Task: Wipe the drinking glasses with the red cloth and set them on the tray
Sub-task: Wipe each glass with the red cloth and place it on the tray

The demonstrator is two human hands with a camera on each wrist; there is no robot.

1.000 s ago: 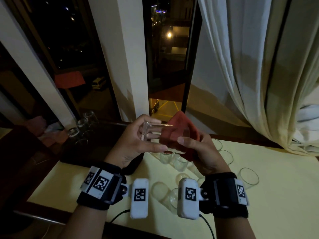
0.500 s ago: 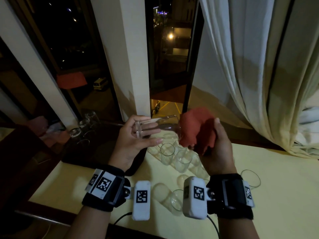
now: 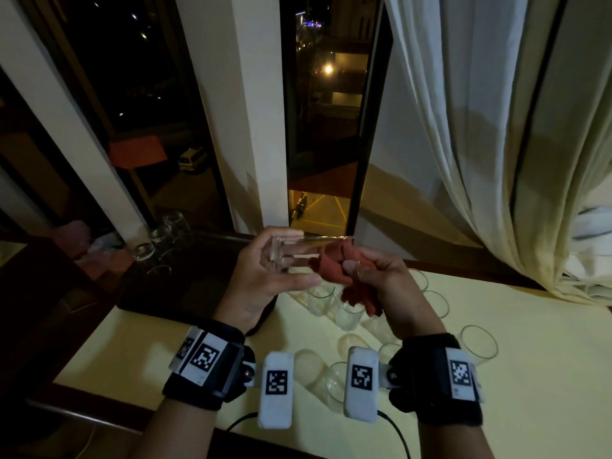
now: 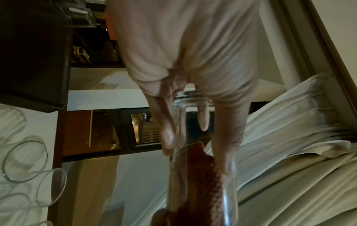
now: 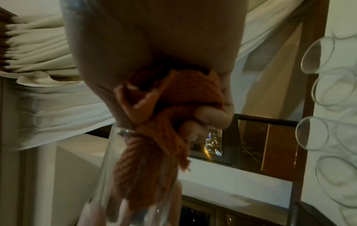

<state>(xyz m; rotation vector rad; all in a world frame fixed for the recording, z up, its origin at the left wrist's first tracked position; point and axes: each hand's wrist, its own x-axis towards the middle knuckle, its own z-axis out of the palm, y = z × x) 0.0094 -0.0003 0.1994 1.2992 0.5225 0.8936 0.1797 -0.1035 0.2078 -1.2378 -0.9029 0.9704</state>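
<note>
The task is in the middle, as far as the pictures show. In the centre of the head view the left hand [image 3: 265,279] holds one glass [image 3: 291,256] on its side above the counter [image 3: 496,409], with thumb and fingers curled round the closed end and the mouth turned to the right. The right hand [image 3: 381,283] grips the bunched red cloth [image 3: 334,263] and pushes one end of it into the mouth of the glass; in the left wrist view the cloth [image 4: 201,180] is clearly inside the glass [image 4: 193,116], so I judge that the inside is being wiped now. At the left of the head view, the dark tray [image 3: 185,279] lies partly under the left hand, and a few glasses [image 3: 155,240] stand at its upper left part, near the window. I take these as already wiped and set down, but the place is dark and I cannot count them surely. In the lower right part of the frame many more glasses [image 3: 478,342] stand on the counter, below and around the right hand, well apart from the tray. These seem to wait for wiping. So the bigger part of the work is probably left: finishing this glass, setting it on the tray, and then doing the others one by one.
</note>
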